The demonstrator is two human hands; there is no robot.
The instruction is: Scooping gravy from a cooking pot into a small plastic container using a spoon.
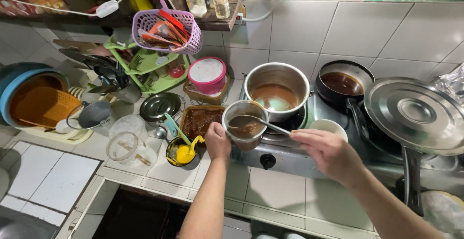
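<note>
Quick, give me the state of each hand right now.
Left hand: closed around the small clear container of brown sauce.
Right hand: closed on the long metal spoon, bowl dipped in that container.

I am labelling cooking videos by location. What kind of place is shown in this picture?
Most likely a small home kitchen: a steel pot of brown sauce sits on a gas stove, white wall tiles run behind it, and a green rack holds utensils.

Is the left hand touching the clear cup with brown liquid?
Touching. The head view shows the left hand gripping the side of the clear cup, with no gap, while the right hand holds a ladle in it.
</note>
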